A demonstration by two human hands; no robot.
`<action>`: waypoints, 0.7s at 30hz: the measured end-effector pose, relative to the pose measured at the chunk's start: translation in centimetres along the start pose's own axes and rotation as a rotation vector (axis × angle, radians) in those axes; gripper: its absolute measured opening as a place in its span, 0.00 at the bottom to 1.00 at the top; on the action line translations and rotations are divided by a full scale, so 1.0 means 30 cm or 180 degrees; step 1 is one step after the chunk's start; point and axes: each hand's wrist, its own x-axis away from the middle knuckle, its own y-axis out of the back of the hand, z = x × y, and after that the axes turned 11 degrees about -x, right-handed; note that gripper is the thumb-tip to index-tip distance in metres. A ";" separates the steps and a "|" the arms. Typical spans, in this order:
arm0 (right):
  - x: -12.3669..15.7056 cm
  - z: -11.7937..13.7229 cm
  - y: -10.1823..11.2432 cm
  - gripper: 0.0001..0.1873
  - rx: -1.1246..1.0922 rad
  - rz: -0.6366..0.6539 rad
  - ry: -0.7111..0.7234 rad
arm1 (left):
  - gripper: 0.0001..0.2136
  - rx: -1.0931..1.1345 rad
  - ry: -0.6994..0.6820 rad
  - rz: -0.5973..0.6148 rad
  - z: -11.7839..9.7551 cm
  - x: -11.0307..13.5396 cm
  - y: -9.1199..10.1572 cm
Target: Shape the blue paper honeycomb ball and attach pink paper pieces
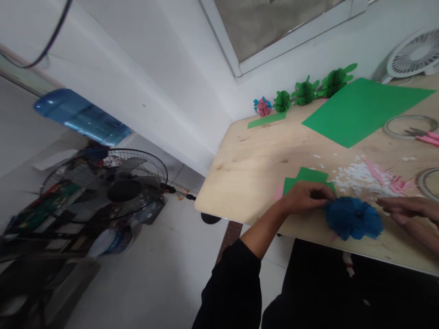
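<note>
"Where's the blue flower (355,218)?"

"By the table (247,169)'s near edge, between the two hands."

"How are they gripping?"

"The left hand (310,196) has thumb and fingers drawn together at the flower's left side; I can't tell whether they pinch the paper. The right hand (411,212) has its fingertips just beside the other side, and its grip I can't make out."

"What's in the way?"

"Green cards (310,176) lie partly under the left hand. Just beyond the flower are white scraps (356,176) and pink strips (398,183), with a tape roll (422,185) near the right hand."

"And farther off?"

"Scissors (427,137) overlapping another roll (387,127), a big green sheet (363,112), then a small fan (416,54). Three green paper figures (283,101) and a pink one (263,107) line the wall."

"Left of the table?"

"A floor fan (120,189) and a blue bottle (85,116)."
</note>
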 end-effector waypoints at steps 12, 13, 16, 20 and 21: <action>0.053 0.024 -0.060 0.21 -0.0113 0.0247 0.0087 | 0.07 -0.0826 -0.0126 -0.0364 -0.015 0.045 -0.007; 0.056 0.025 -0.063 0.20 -0.0099 0.0234 0.0148 | 0.08 -0.0979 -0.0160 -0.0492 -0.016 0.053 -0.013; 0.069 0.024 -0.069 0.19 -0.0078 0.0228 0.0251 | 0.08 -0.1210 -0.0229 -0.1023 -0.017 0.080 -0.039; 0.083 0.021 -0.074 0.20 -0.0060 0.0192 0.0212 | 0.07 -0.0964 -0.0148 -0.1934 -0.032 0.142 -0.096; 0.085 0.020 -0.075 0.20 -0.0046 0.0159 0.0196 | 0.07 -0.0887 -0.0100 -0.2158 -0.040 0.165 -0.115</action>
